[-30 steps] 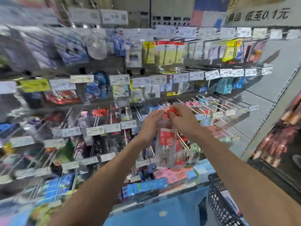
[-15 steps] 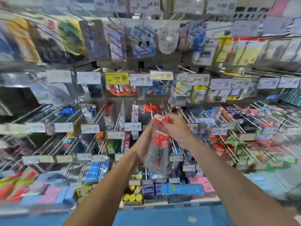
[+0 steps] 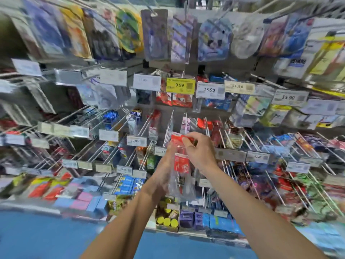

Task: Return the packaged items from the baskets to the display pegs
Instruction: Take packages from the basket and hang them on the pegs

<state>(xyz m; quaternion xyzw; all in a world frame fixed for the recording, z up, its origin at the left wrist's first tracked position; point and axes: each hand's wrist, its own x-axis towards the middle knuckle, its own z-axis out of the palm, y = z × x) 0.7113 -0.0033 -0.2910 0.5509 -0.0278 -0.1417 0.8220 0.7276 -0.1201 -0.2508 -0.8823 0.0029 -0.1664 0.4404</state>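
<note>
The person is holding up a clear plastic packet with a red card top (image 3: 180, 165) in front of the wall of pegs. The packet is hanging the long way, up and down, with the red card at the top and the see-through bag dangling below. The right hand (image 3: 197, 152) is pinching the red card with its fingertips (image 3: 186, 141), so this hand is the one nearer to the pegs. The left hand (image 3: 164, 169) is lower down, wrapping round the side of the clear bag to keep it from swinging. Its fingers are blurry through the plastic, but they look curled on the bag. A thin silver wire peg (image 3: 169, 128) is sticking out toward the person, and its front end, with a small white price tag (image 3: 160, 151), is sitting just left of the red card, very near it. That is the bit that matters most. I think the red top needs to slide a little left and up to meet the peg's tip, then go back along the wire. The hanging hole is hidden under the fingers, so I cannot tell if it is lined up yet. No basket is showing here.
</note>
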